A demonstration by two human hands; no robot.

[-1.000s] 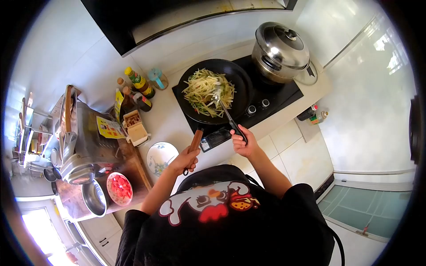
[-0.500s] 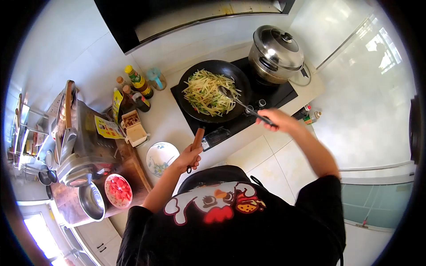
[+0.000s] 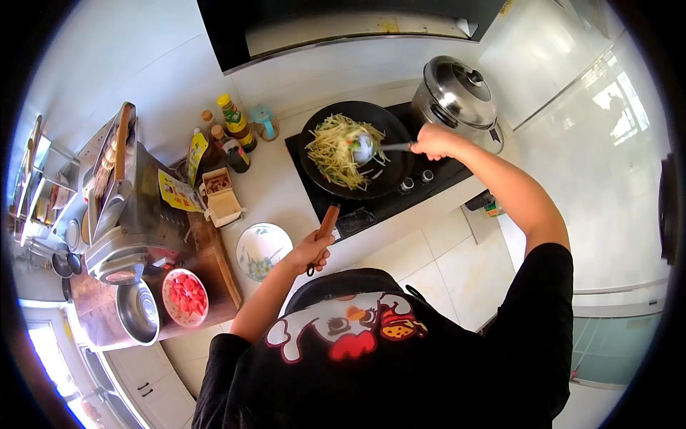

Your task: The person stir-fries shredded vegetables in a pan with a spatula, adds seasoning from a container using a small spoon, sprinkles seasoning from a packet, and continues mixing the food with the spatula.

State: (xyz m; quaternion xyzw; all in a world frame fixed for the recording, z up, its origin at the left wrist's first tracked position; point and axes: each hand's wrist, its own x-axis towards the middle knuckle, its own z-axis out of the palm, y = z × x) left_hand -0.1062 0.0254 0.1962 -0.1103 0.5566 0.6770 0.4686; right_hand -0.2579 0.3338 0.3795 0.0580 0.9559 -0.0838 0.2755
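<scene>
My left hand [image 3: 312, 253] is wrapped round the brown wooden handle of a black wok [image 3: 396, 146] on the stove. Pale shredded vegetables with green and red bits, which look like potato strips [image 3: 332, 146], lie mostly in the wok's left half. My right hand [image 3: 433, 141] grips the handle of a metal ladle [image 3: 365, 147] above the wok's right rim. The ladle's shiny bowl is down among the strips, somewhat blurred. Part of its handle is hidden in my fist.
A lidded steel pot [image 3: 457, 93] stands behind right on the black cooktop [image 3: 357, 223]. Left of the wok are sauce bottles [image 3: 236, 123], an open seasoning box [image 3: 222, 204] and a white plate [image 3: 263, 250]. Farther left are a bowl of red chunks [image 3: 185, 297] and a steel basin [image 3: 137, 312].
My right hand has moved up and away from me, and the ladle now lies nearly level with its bowl turned. The strips have shifted leftward in the wok. My left hand still holds the handle.
</scene>
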